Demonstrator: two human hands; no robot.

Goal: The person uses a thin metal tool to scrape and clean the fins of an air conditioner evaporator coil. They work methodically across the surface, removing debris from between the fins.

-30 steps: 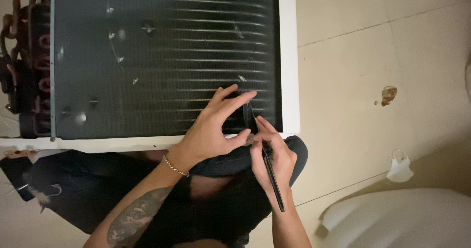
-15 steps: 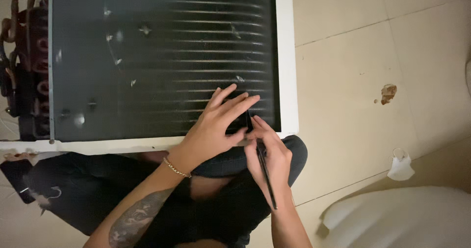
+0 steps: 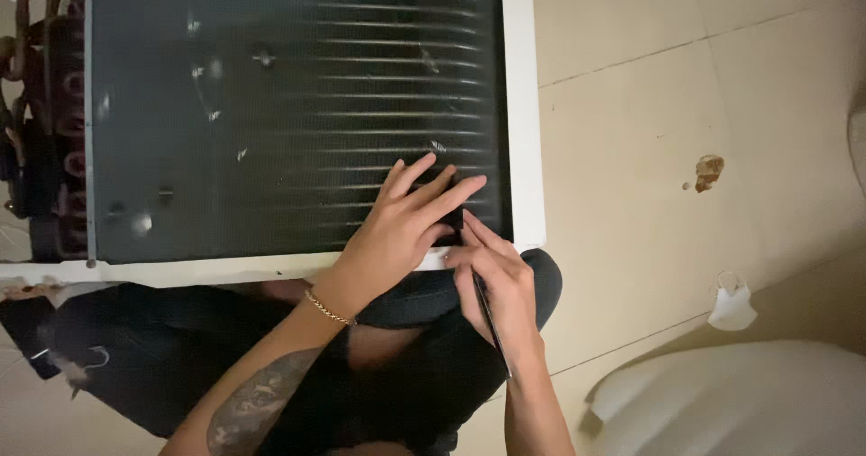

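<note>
Left hand [image 3: 401,226] lies spread, fingers flat on the dark finned coil [image 3: 289,113] near its lower right corner; right hand [image 3: 496,285] pinches a thin black tool [image 3: 492,322] just beside the white frame [image 3: 528,131].

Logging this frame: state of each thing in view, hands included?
Left hand: flat on the fins, fingers spread.
Right hand: pinching a thin dark tool.
Thin dark tool: tip at the fins, handle lying along the hand.
Coil panel: lying flat, dented in spots.
White frame: edging the panel.
Floor tile: stained.
</note>
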